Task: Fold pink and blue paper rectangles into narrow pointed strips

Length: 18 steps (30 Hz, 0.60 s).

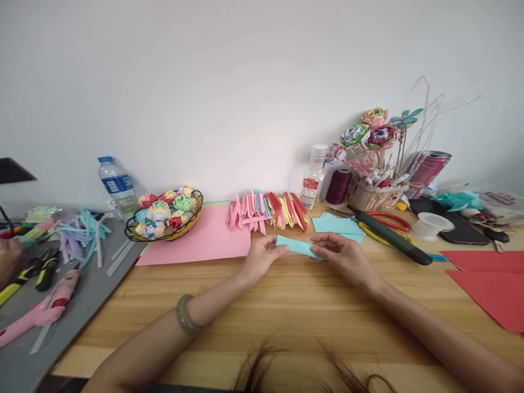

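Observation:
A narrow strip of light blue folded paper (pixel 299 248) is stretched between my hands, just above the wooden table. My left hand (pixel 264 256) pinches its left end between thumb and fingers. At the other end, my right hand (pixel 341 255) grips the paper the same way. Behind the right hand lie more light blue paper sheets (pixel 339 226). Past the left hand, a row of folded paper pieces (pixel 266 212) in pink, red, yellow and blue stands close together.
Pink paper (pixel 196 240) and a basket of paper flowers (pixel 172 215) lie to the left. A utility knife (pixel 393 237), thread spool (pixel 339 187) and red paper (pixel 487 284) are on the right. Beyond a glue gun (pixel 53 305), another person's hand (pixel 9 259) shows at far left.

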Available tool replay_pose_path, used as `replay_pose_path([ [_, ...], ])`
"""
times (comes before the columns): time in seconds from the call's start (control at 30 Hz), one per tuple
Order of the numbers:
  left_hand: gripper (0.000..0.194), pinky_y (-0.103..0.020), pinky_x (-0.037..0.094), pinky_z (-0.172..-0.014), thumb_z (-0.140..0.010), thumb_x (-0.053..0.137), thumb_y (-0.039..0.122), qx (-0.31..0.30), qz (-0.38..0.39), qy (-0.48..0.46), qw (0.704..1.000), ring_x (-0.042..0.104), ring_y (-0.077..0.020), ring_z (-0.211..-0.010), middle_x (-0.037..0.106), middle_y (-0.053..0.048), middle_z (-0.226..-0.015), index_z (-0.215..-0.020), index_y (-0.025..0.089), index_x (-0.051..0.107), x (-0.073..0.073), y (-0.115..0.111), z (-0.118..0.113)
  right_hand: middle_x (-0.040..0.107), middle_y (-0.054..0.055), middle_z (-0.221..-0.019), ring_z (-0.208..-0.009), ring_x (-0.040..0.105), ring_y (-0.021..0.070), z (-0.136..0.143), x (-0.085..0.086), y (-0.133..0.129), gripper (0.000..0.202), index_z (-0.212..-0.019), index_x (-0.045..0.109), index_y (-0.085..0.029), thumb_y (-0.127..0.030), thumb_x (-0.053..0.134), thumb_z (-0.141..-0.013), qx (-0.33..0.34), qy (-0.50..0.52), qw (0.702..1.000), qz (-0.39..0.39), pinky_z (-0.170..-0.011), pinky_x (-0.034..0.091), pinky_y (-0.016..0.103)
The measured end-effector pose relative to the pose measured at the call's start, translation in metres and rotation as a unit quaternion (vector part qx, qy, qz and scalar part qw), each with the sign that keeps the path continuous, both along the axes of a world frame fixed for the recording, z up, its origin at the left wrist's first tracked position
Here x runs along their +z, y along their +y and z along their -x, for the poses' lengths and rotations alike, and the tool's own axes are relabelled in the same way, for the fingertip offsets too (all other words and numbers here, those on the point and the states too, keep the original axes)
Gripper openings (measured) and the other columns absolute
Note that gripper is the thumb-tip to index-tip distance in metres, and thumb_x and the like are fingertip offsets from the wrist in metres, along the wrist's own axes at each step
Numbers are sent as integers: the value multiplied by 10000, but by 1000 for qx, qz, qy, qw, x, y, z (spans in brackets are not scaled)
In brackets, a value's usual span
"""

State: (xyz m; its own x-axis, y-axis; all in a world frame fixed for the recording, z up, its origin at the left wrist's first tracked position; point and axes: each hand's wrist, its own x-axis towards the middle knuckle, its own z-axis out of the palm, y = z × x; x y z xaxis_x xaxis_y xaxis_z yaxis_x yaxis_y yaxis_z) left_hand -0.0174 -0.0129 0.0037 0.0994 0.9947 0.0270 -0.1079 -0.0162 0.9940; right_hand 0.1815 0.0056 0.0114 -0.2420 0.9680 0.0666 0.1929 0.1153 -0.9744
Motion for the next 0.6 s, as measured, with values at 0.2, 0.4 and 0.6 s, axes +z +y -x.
replay_pose_path([
  [0.2,299,-262,463,-683,-581,745,365,11,17,-17,1000,600,-148,-667,651,-22,-687,-723,121,647,2,-1,0,661,61,-885,-806,601,196,-2,-4,-2,439,-921,614,-180,-528,660,-657,2,-27,998,-56,-697,467,301],
  [0.4,320,-258,468,-666,-537,773,377,39,26,-39,998,593,-135,-636,637,-12,-645,-675,118,645,2,0,0,651,34,-732,-688,581,183,-3,3,-1,437,-849,622,-170,-558,650,-649,25,-59,998,-30,-632,442,282],
  [0.6,305,-252,478,-669,-573,752,408,54,15,-49,997,556,-114,-627,609,8,-616,-658,127,669,0,0,1,600,7,-641,-612,522,152,-4,7,-1,445,-700,629,-169,-610,626,-634,8,-83,995,-56,-566,390,251],
])
